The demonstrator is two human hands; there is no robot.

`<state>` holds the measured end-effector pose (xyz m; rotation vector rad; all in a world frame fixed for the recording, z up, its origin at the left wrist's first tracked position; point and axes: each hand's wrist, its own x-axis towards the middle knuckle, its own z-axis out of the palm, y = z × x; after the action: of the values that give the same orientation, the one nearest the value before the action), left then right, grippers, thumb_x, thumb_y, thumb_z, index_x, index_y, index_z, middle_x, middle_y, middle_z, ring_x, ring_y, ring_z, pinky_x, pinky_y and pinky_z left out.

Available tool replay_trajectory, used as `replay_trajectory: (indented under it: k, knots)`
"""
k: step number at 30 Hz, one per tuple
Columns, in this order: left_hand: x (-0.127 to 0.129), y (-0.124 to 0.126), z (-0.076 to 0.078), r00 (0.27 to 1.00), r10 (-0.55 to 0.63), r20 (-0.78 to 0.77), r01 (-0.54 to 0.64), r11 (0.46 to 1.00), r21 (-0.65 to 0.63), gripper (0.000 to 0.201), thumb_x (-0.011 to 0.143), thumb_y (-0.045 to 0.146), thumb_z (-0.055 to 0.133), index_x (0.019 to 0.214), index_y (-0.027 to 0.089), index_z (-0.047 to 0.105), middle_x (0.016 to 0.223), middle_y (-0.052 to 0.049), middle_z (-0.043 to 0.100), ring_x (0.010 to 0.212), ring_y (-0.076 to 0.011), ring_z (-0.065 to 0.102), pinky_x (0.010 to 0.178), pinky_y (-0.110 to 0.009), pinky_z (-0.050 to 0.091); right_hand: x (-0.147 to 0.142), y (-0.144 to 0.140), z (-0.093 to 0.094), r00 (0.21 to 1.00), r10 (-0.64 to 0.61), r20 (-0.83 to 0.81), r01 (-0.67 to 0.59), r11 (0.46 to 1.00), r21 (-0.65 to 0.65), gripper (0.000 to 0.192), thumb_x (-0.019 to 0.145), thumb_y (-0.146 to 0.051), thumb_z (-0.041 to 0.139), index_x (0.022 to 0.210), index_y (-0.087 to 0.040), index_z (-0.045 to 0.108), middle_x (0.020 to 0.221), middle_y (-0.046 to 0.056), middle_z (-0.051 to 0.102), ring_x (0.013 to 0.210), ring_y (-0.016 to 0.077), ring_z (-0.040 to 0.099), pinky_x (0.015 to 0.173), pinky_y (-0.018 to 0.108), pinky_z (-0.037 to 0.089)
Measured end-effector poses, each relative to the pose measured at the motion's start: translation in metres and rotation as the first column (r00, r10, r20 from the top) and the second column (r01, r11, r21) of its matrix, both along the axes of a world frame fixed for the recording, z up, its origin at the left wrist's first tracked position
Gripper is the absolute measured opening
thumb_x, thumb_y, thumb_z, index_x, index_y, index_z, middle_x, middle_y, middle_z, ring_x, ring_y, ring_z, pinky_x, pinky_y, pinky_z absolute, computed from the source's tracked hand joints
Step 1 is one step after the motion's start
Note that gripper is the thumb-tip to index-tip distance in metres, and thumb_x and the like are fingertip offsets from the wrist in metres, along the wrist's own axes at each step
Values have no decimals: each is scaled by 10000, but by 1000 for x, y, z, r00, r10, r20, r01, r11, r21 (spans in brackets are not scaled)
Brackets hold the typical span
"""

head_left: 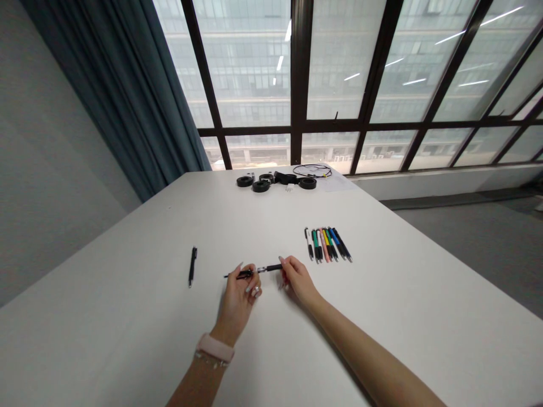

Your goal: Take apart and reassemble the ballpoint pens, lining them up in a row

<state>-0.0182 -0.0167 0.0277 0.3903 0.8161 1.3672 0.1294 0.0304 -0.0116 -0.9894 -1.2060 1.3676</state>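
A: Hands at this frame?

B: Left hand (241,294) had its fingers pinched shut on one end of a black pen (253,271); right hand (297,280) had its fingertips closed on the other end. The pen lay level between them, just above the white table (127,316), near the table's middle.

A: Anything around it?

B: To the person's left, a second black pen (192,266) lay alone, well apart from the left hand. To the right, a row of coloured pens (327,245) lay side by side, near the right hand but not touching it.

A: Far end of the table?

B: Black rolls of tape (261,183) and a coiled cable (312,169), well apart from the hands, below the window (254,68). A dark curtain (127,96) hung at the left.

A: Obstructions?

B: None recorded between the hands and either set of pens. A pink wristband (215,347) sat on the left wrist.
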Motion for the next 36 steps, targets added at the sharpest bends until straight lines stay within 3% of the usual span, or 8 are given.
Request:
replay_trajectory:
  k: [3, 9, 15, 21, 28, 31, 34, 36]
  knots:
    - [0, 0, -1, 1000, 0, -2, 0, 1000, -1, 245, 823, 379, 539, 749, 152, 592, 496, 52, 405, 438, -76, 391, 436, -181, 377, 0, 0, 3, 998, -62, -26, 62, 998, 4, 496, 664, -666, 634, 585, -205, 470, 483, -65, 455, 407, 86, 415, 437, 218, 358]
    - [2, 0, 1, 999, -28, -21, 28, 999, 15, 264, 820, 395, 537, 742, 150, 599, 475, 54, 391, 421, -77, 370, 423, -184, 362, 2, -2, 4, 998, -61, 16, 62, 998, -29, 626, 811, -691, 404, 420, -203, 443, 390, -20, 425, 399, 104, 420, 479, 246, 367]
    - [-1, -1, 2, 1000, -4, 5, 4, 1000, 11, 247, 817, 385, 540, 749, 152, 587, 488, 58, 386, 436, -77, 376, 434, -184, 367, 3, -3, 3, 1000, 7, -3, -7, 1000, -11, 492, 773, -609, 528, 542, -175, 533, 485, -23, 485, 427, 94, 432, 454, 224, 378]
    - [-2, 0, 0, 1000, -2, 3, 1, 1000, 29, 248, 814, 386, 547, 750, 150, 586, 487, 61, 383, 426, -71, 363, 428, -179, 354, 3, -4, 3, 996, -76, -48, 76, 997, 8, 418, 696, -599, 641, 777, -199, 553, 648, -37, 543, 451, 79, 423, 415, 202, 363]
    - [0, 0, 2, 999, -16, -29, 16, 1000, 9, 275, 817, 401, 538, 728, 146, 589, 448, 59, 380, 405, -76, 362, 418, -184, 349, 3, -4, 2, 997, -21, 79, 24, 999, -40, 663, 790, -744, 388, 435, -189, 461, 397, -14, 432, 400, 91, 413, 452, 231, 352]
    - [-1, 1, 1, 1000, -10, -10, 10, 1000, 18, 261, 818, 390, 537, 731, 149, 586, 457, 62, 378, 403, -72, 359, 419, -182, 351, 1, -3, 0, 998, -55, 29, 57, 996, -71, 685, 794, -766, 326, 573, -167, 575, 498, 11, 527, 409, 92, 432, 430, 228, 350]
    - [-4, 1, 0, 1000, 12, -4, -12, 1000, 19, 245, 816, 377, 536, 737, 150, 583, 471, 62, 385, 410, -72, 368, 426, -182, 360, 1, -2, -1, 993, -85, -76, 83, 996, -34, 583, 754, -739, 459, 856, -182, 600, 695, 7, 605, 438, 85, 442, 414, 215, 365]
    - [-4, 1, 0, 1000, 19, 1, -19, 1000, 20, 244, 813, 376, 538, 735, 150, 582, 470, 63, 383, 411, -71, 368, 425, -180, 359, 1, -2, 0, 995, -62, -81, 61, 998, -17, 522, 718, -702, 554, 843, -195, 571, 716, -5, 606, 439, 79, 436, 413, 208, 361]
